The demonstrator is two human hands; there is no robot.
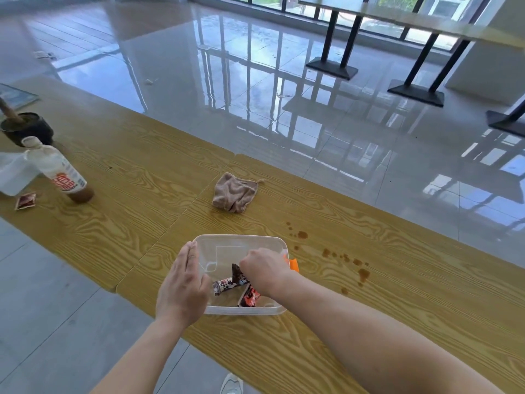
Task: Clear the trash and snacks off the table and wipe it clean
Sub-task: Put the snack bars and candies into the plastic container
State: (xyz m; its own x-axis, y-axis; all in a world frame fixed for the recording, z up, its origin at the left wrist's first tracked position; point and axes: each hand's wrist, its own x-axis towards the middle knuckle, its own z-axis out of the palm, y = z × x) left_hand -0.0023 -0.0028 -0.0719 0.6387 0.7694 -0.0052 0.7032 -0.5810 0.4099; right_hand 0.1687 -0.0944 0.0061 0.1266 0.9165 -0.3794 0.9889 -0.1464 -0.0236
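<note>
Head view, left to right. At the far left edge a white container (12,173) is cut off by the frame, with a dark pot (27,129) behind it holding a brown stick. A small red sachet (26,201) lies flat just beside the container. A bottle (58,170) with a red-lettered label leans, cap toward the upper left, brown liquid at its base. The wood-grain table (136,177) runs from upper left to lower right. A crumpled tan cloth (234,193) lies near the far edge.

The left hand (183,288) rests flat against the left wall of the clear plastic tub (241,243), fingers extended and together. The tub's long axis runs front to back (roughly). Inside lie snack wrappers (227,284). The right hand (265,270) is clenched over them; what it grips cannot be made out. An orange item (294,264) is mostly hidden behind it. Brown spill drops (360,271) dot the table to the right.
</note>
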